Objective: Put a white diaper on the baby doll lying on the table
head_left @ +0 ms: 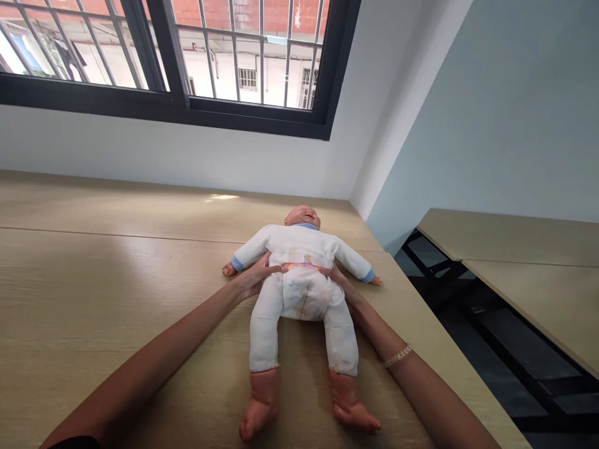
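Observation:
A baby doll (299,274) in a white suit with blue cuffs lies on its back on the wooden table (93,299), feet toward me. It wears a white diaper (303,296) with a pink waistband. My left hand (255,277) grips the doll's waist on the left side, fingers curled over the waistband. My right hand (337,279) holds the waist on the right side, partly hidden behind the doll's hip. A beaded bracelet (397,356) sits on my right wrist.
The table's right edge (449,349) drops to a dark gap with a black frame. A second wooden table (524,249) stands at the right. A barred window (187,56) and white wall are beyond.

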`<state>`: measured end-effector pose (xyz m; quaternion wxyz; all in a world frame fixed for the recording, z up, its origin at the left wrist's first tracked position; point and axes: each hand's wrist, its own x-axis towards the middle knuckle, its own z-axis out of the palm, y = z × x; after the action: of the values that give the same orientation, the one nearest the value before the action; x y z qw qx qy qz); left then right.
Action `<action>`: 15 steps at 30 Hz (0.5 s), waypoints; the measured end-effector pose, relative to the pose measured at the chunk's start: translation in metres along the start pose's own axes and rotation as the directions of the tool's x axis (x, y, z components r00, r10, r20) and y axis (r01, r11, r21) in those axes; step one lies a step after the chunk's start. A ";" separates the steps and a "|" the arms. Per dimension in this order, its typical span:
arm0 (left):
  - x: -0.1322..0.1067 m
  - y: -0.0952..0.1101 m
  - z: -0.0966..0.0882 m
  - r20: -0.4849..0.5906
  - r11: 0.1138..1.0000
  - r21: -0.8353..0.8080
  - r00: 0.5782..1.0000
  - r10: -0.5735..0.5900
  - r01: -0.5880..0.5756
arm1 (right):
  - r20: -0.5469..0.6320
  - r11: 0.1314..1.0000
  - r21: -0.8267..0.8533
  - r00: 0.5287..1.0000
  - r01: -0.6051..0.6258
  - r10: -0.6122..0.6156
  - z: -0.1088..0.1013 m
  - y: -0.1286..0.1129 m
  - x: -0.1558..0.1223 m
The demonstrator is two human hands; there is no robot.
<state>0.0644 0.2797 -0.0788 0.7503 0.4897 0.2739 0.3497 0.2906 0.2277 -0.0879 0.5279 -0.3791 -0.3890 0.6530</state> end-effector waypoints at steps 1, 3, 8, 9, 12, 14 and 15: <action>-0.001 0.002 0.002 -0.008 1.000 0.007 1.000 0.000 0.000 | -0.001 1.000 0.001 1.000 0.004 -0.004 0.001 -0.001 -0.001; -0.004 0.005 0.007 -0.027 1.000 0.023 1.000 -0.001 0.002 | -0.005 1.000 -0.004 1.000 0.018 -0.018 0.003 -0.005 -0.005; -0.013 0.024 0.028 -0.071 0.999 0.044 0.997 0.014 -0.011 | -0.042 0.992 -0.080 0.994 0.096 -0.100 0.018 -0.031 -0.018; -0.016 0.029 0.033 -0.080 0.999 0.042 0.997 0.024 -0.020 | -0.050 0.989 -0.093 0.992 0.113 -0.118 0.021 -0.038 -0.022; -0.027 0.047 0.052 -0.081 0.995 0.042 0.993 0.091 -0.088 | -0.065 0.979 -0.125 0.983 0.164 -0.173 0.027 -0.059 -0.036; -0.039 0.059 0.066 -0.061 0.986 0.066 0.985 0.158 -0.154 | -0.075 0.969 -0.137 0.973 0.206 -0.217 0.027 -0.067 -0.050; -0.046 0.064 0.074 -0.045 0.979 0.087 0.981 0.190 -0.186 | -0.094 0.965 -0.143 0.968 0.220 -0.235 0.026 -0.069 -0.057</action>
<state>0.0759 0.2209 0.0111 0.6856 0.5344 0.2602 0.4204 0.3037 0.1787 -0.0096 0.5938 -0.4013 -0.4426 0.5390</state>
